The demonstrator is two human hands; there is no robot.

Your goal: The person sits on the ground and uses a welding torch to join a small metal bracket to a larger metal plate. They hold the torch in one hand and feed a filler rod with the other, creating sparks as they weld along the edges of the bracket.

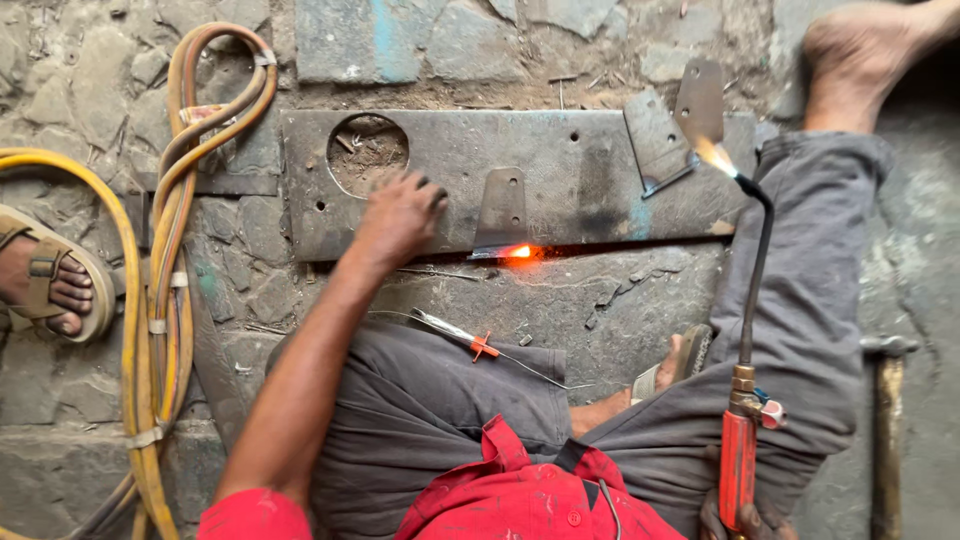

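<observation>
Your left hand [398, 218] lies flat on the long steel plate [560, 170], fingers spread and loose, gripping nothing, just right of the round hole [367, 152] cut through the plate at about ten o'clock from your palm. The plate is dull grey, scorched and scaled, drilled with small holes, and it lies on rough stone paving [600, 310] across the upper middle of the view. At three o'clock from your left hand a small tapered bracket [502, 212] stands against the plate's near edge, and an orange-hot spot [520, 251] glows at its foot.

Your right hand [745, 520] at the bottom edge is clenched around the red handle of the cutting torch [740, 455]; only part of the hand shows. The torch's thin black neck rises toward twelve o'clock and ends in a pale flame [715, 155], held clear of the plate beside two loose angular steel offcuts [675, 125].

At nine o'clock, yellow and orange rubber hoses [160, 300] run in loops, banded together with clips. A sandalled foot [50, 285] of another person rests beyond them. A thin wire tool with an orange tag [470, 343] lies on your grey trouser leg. At four o'clock a rusty hammer [887, 400] lies on the ground.
</observation>
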